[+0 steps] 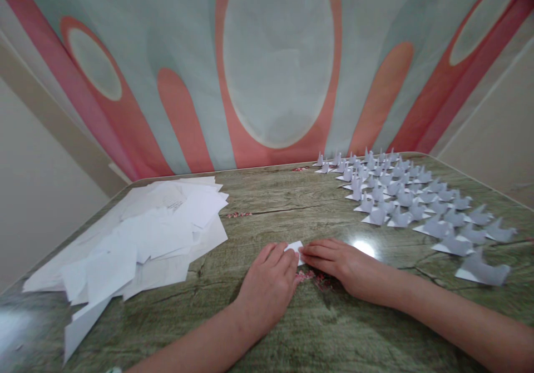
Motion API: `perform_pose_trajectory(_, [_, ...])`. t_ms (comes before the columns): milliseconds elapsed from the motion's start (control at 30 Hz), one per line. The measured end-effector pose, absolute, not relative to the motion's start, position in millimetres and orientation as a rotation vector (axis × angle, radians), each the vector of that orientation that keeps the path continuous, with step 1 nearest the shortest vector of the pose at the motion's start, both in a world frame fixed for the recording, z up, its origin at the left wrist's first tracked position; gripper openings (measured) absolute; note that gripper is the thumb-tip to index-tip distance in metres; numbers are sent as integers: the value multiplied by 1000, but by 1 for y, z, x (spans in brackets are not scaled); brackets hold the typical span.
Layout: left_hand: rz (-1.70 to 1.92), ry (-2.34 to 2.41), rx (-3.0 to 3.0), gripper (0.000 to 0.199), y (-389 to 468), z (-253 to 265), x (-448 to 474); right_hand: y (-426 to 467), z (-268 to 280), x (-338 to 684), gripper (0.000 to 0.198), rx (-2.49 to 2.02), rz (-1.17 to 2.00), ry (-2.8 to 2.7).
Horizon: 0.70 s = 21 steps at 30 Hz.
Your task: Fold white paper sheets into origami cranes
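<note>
A small folded piece of white paper (pixel 294 246) lies on the table in front of me, partly hidden by my fingers. My left hand (pixel 270 282) covers its left and near side, fingers curled together and pressing on it. From the right, my right hand (pixel 342 263) holds the paper's right edge with its fingertips, the fingers close together. The two hands almost meet over the paper. Its exact folds are too small to make out.
On the left, a loose pile of white paper sheets (pixel 162 234) spreads over the wood-patterned table (pixel 267 200). Several rows of folded white paper birds (pixel 434 225) stand at the right, the nearest bird (pixel 484 270) beside my right forearm. A patterned backdrop (pixel 279 61) rises behind the table.
</note>
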<state>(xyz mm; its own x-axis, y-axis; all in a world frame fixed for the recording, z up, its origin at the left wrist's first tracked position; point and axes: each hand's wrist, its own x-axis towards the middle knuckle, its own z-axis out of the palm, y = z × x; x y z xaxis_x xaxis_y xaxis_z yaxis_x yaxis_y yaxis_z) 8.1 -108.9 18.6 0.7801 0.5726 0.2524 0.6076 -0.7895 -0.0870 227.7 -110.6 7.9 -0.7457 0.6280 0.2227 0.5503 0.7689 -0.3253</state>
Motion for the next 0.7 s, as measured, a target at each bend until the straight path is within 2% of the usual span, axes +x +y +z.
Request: perform_pose_trajectory(700, [-246,-918,-2752,31,-108,20,9,-108,11,227,41,-882,291,-2702])
